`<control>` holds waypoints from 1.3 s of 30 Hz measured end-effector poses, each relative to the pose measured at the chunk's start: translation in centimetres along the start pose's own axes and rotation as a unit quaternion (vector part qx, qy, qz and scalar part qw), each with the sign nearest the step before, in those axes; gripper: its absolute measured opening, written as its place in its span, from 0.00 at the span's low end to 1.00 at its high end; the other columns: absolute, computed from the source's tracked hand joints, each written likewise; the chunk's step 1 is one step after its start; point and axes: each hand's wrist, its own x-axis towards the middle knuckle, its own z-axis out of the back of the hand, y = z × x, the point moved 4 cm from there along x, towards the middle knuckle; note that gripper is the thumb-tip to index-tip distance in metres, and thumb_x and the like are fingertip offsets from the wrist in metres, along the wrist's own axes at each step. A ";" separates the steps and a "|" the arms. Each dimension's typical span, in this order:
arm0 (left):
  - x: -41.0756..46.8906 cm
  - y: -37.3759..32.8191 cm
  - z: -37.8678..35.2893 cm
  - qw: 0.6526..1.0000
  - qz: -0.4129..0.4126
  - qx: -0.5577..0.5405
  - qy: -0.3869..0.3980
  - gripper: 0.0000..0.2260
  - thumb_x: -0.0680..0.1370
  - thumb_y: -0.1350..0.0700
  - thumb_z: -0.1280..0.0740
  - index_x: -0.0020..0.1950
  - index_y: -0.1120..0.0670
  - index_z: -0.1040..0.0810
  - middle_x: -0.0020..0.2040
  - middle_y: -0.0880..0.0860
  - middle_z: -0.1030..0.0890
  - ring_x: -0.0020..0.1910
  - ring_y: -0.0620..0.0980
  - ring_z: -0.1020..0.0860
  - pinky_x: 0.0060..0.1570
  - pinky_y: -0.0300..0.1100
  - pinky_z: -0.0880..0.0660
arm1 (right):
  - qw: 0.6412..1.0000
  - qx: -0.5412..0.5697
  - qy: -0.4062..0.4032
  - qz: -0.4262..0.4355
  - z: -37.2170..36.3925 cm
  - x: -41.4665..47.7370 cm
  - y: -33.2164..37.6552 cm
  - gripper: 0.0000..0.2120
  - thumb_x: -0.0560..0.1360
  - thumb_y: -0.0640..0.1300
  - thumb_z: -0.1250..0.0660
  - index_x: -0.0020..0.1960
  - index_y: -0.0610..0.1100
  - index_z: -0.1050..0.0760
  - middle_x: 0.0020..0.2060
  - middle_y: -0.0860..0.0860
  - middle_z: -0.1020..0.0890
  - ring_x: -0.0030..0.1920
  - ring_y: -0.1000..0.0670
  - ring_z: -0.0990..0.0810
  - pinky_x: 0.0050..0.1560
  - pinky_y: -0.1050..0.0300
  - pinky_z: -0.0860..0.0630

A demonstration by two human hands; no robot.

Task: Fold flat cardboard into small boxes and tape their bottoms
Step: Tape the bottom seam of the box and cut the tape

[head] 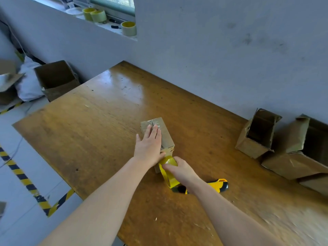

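Note:
A small brown cardboard box [166, 134] lies on the wooden table [92, 132], its upper face shiny with tape. My left hand [150, 145] lies flat on that face with straight fingers, pressing it down. At the box's near end my right hand [182, 170] grips a yellow roll of tape [168, 170]. The roll sits against the box's near edge. A yellow and black utility knife [219, 185] lies on the table just behind my right wrist, partly hidden by it.
Two folded open boxes [255, 135] [301, 153] lie on their sides at the table's right end by the wall. A large open carton [56, 79] stands on the floor beyond the table's left corner. Spare tape rolls [128, 28] sit on the window sill.

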 end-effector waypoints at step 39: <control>-7.2 -1.6 -3.0 0.593 0.374 -0.713 0.019 0.03 0.78 0.57 0.34 0.50 0.51 0.24 0.53 0.56 0.23 0.54 0.56 0.24 0.54 0.55 0.23 | 0.839 -0.540 -0.061 0.033 5.1 -0.3 -5.5 0.13 0.75 0.46 0.30 0.59 0.47 0.25 0.55 0.49 0.21 0.56 0.46 0.21 0.45 0.54 0.25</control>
